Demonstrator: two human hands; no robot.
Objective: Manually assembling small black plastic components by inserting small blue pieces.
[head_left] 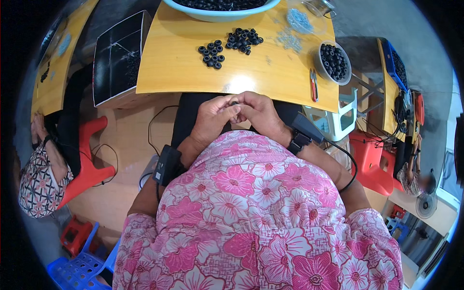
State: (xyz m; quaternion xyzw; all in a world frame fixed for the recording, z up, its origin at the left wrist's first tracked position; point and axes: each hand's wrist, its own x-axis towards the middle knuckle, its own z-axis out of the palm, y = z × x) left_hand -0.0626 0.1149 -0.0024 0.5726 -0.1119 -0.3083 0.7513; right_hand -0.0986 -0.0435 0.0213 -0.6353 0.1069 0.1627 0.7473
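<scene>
At the table's near edge my left hand (211, 117) and my right hand (261, 115) meet, fingers closed in a pinch. Between the fingertips a small black piece (235, 103) shows in part; its shape is mostly hidden. Just beyond them, on the yellow table (179, 63), lie two loose groups of small black ring-shaped parts, a nearer group (211, 54) and a farther group (244, 39). More such parts fill a clear round tub (319, 63) at the right. Beside that tub lies a pair of red-handled snips (314, 87).
A pale blue basin (217, 14) of black parts stands at the far edge. Tiny clear bits (289, 41) lie near a clear dish (300, 21). An open box (123, 58) stands left of the table. People sit at both sides, near red stools (372, 162).
</scene>
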